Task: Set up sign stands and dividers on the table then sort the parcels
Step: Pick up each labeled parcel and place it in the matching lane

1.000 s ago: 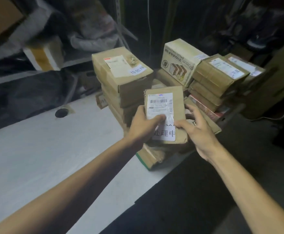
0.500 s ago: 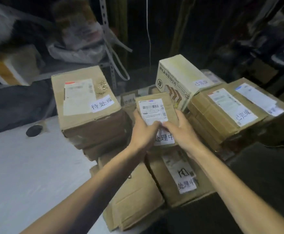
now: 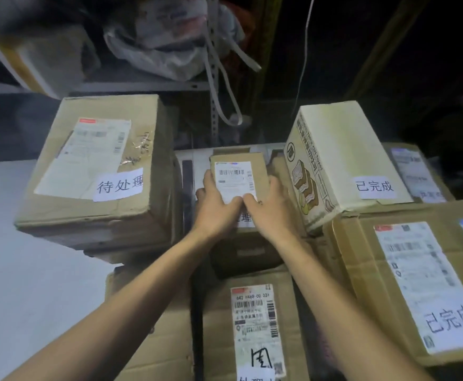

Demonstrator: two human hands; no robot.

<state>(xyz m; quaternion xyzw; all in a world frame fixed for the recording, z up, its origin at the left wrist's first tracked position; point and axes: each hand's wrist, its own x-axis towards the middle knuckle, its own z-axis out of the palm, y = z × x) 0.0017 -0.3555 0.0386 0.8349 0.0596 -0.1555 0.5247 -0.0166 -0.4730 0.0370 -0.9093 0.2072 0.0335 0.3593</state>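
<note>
Head view. The small parcel point(image 3: 238, 174), a brown carton with a barcode label on top, is held level between both hands over the middle stack, toward the far edge of the tabletop point(image 3: 18, 257). The left hand point(image 3: 216, 207) grips its left side and the right hand point(image 3: 269, 207) its right side, both thumbs pressed on the label and the fingers curled round the edges. Whether the parcel rests on the stack cannot be told. Just left stands the large brown box point(image 3: 95, 171) marked 待处理; just right, the white toast carton point(image 3: 343, 158) marked 已完成. A labelled flat parcel point(image 3: 252, 325) lies nearer, between the forearms.
</note>
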